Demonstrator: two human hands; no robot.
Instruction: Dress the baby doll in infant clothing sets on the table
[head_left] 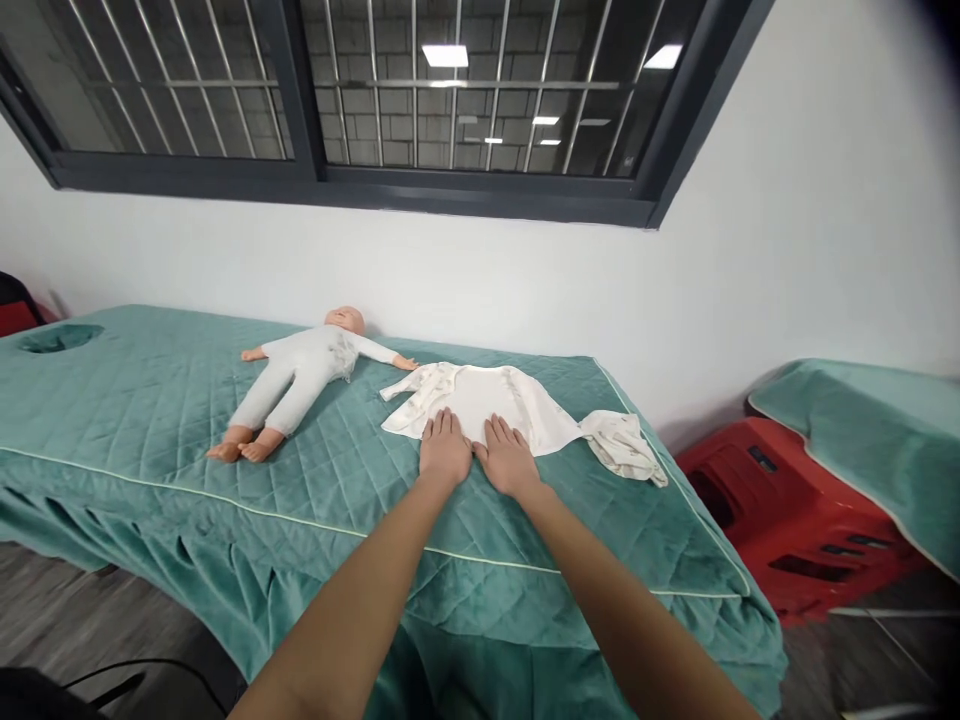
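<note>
A small white baby shirt with a faint print lies spread out on the green quilted bed cover. My left hand rests flat on its lower edge, fingers pointing away from me. Beside it, thumbs almost touching, my right hand lies flat on the same edge. The shirt's left sleeve is loosely folded. To the right, touching the shirt's corner, sits a crumpled piece of printed white cloth. A baby doll in a white body suit lies on its back left of the shirt, one arm stretched towards it.
Behind the bed stands a white wall with a dark-framed, barred window above. Red plastic stools stand off the right end, partly under a green cloth. A face hole opens in the bed's far left.
</note>
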